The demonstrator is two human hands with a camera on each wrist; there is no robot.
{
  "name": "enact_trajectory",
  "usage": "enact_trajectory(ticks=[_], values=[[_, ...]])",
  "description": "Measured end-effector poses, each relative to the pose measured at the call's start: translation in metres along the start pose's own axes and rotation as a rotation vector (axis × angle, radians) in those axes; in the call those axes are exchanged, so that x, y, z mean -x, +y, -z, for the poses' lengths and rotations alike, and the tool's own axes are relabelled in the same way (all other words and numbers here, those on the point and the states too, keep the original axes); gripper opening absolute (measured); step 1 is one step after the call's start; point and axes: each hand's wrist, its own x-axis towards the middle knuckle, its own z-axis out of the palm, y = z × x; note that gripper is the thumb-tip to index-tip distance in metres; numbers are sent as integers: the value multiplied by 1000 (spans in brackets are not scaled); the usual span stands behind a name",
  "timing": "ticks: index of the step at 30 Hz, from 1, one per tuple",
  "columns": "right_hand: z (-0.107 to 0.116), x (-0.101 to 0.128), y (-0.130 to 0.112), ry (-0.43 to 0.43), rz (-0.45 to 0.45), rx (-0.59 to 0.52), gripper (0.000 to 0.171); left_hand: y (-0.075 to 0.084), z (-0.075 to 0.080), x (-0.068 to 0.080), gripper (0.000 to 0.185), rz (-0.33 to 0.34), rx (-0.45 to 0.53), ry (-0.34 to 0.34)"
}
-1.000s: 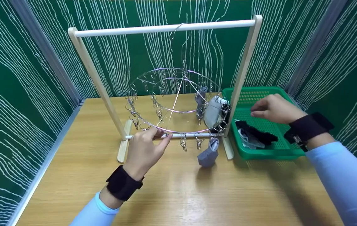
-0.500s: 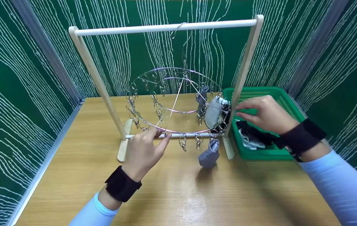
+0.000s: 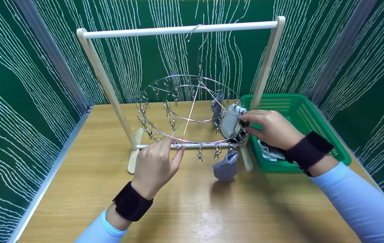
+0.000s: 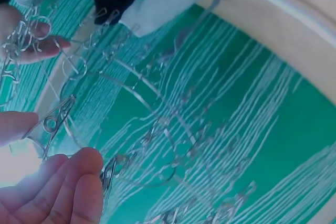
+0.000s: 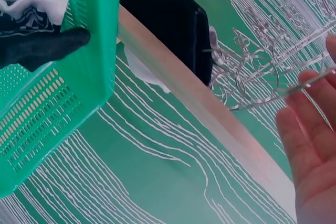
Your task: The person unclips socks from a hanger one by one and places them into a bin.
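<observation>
**Both hands on the round metal sock hanger**

A round wire clip hanger point(image 3: 188, 111) of shiny metal hangs by its hook from the white top bar of a pale wooden rack point(image 3: 269, 64) that stands on a light wooden table point(image 3: 192, 209). The left hand point(image 3: 156, 165) pinches the near rim of the ring between thumb and fingertips, just above the rack's lower crossbar; in the left wrist view its fingers point(image 4: 68, 187) curl close beside a metal clip.

The right hand point(image 3: 269, 130) reaches across to the ring's right side, its fingertips pinched together at a clip where a light grey sock point(image 3: 229, 120) hangs, with something dark just beside it. Whether the fingers hold the clip or the cloth cannot be told. A darker blue-grey sock point(image 3: 225, 167) dangles from a clip on the near rim, its toe touching the table. Another grey sock point(image 3: 216, 106) hangs further back.

To the right of the rack sits a green plastic mesh basket point(image 3: 313, 114) holding white and black garments point(image 3: 270, 153).
</observation>
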Motion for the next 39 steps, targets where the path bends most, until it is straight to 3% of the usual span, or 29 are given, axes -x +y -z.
enact_trajectory(ticks=[7, 11, 16, 29, 39], values=[[-5, 0, -1, 61, 75, -6, 26, 3, 6, -8, 51, -84, -123, 108], [-3, -2, -5, 87, 114, -7, 24, 4, 9, -14, 50, -164, -134, 162], [0, -4, -11, 114, 129, -2, 24, 6, 9, -17, 45, -242, -152, 162], [1, -3, -26, 209, 161, 56, 23, 3, 7, -18, 35, -190, -109, 187], [0, -4, -37, 276, 183, 86, 19, -6, 6, -15, 34, -145, -107, 124]])
